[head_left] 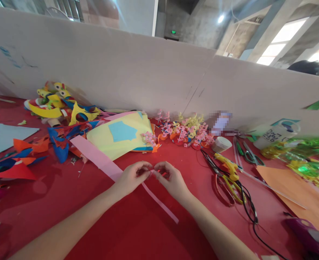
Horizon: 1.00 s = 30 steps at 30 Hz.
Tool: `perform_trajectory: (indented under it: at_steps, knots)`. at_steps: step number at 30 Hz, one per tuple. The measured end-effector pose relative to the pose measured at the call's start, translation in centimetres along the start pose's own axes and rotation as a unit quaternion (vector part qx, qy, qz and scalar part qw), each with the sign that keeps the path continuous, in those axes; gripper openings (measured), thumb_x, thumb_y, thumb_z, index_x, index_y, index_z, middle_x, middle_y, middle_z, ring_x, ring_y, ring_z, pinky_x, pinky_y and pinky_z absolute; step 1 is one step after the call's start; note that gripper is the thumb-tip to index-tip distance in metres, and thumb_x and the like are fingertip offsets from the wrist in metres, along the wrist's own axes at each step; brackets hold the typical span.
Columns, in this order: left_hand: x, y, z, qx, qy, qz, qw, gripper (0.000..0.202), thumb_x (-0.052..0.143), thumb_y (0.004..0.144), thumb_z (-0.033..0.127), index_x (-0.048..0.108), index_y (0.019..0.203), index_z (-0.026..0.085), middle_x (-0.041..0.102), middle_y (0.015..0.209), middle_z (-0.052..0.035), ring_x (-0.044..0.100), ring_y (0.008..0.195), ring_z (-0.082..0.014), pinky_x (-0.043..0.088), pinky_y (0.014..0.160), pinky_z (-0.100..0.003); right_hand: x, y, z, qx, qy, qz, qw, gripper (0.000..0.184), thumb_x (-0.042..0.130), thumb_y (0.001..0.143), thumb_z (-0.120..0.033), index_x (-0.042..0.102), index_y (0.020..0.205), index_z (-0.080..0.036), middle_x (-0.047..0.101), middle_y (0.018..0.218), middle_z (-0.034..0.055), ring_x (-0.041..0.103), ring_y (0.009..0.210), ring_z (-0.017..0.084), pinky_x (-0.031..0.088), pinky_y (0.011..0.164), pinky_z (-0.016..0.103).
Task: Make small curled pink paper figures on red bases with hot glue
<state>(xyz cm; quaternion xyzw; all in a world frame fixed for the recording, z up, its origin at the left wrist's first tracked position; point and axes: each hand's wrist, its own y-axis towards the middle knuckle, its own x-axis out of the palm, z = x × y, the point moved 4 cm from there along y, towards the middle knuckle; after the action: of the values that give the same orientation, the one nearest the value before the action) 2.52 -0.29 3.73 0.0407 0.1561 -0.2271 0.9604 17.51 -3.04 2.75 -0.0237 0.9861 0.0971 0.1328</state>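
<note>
My left hand [135, 176] and my right hand [171, 177] meet at the fingertips over the red table. Both pinch a small pink paper piece [152, 172], mostly hidden by the fingers. Below them a narrow pink paper strip [162, 204] lies across the table; whether it joins the pinched piece I cannot tell. A wider pink paper band [97, 157] runs from the upper left to beneath my left hand. Beyond the hands stand several curled pink and yellow paper pieces [182, 133] in a cluster.
Yellow paper sheets [102, 139] lie behind my left hand, with cut coloured paper [58, 141] further left. To the right are scissors [226, 187], a yellow glue gun [228, 166] with a black cord, a paper cup [221, 144] and orange paper [292, 191]. A white partition [121, 72] bounds the table.
</note>
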Motion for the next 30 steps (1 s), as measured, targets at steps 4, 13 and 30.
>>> perform_trajectory:
  at_steps: [4, 13, 30]
  knots:
    - [0.0, 0.0, 0.2, -0.002, -0.012, -0.008, 1.000, 0.021, 0.056, 0.079, 0.033, 0.062, 0.091, 0.017, 0.069, 0.083, -0.0047, 0.066, 0.077, -0.0182, 0.052, 0.074, -0.032, 0.2, 0.2, 0.9, 0.045, 0.100, -0.012, 0.994, 0.020, 0.053, 0.081, -0.038, 0.054, 0.088, -0.019, 0.058, 0.078, 0.0020, 0.055, 0.056, 0.011, 0.046, 0.048, 0.023]
    - [0.2, 0.0, -0.2, -0.009, 0.001, 0.010, 1.000, 0.017, 0.056, 0.077, 0.032, 0.062, 0.081, 0.017, 0.067, 0.079, -0.0034, 0.064, 0.075, -0.0183, 0.051, 0.072, -0.031, 0.5, 0.1, 1.0, 0.028, -0.006, -0.027, 0.999, 0.009, 0.058, 0.078, -0.028, 0.057, 0.077, -0.019, 0.061, 0.072, 0.0001, 0.056, 0.065, 0.013, 0.043, 0.057, 0.023]
    - [0.5, -0.3, 0.2, 0.013, 0.038, 0.002, 0.999, 0.019, 0.050, 0.082, 0.033, 0.061, 0.082, 0.017, 0.066, 0.082, -0.0045, 0.063, 0.080, -0.0195, 0.051, 0.075, -0.032, 0.0, 0.2, 0.5, 0.010, 0.031, -0.001, 0.999, 0.004, 0.051, 0.075, -0.021, 0.054, 0.075, -0.019, 0.057, 0.072, -0.0003, 0.056, 0.068, 0.014, 0.046, 0.064, 0.024]
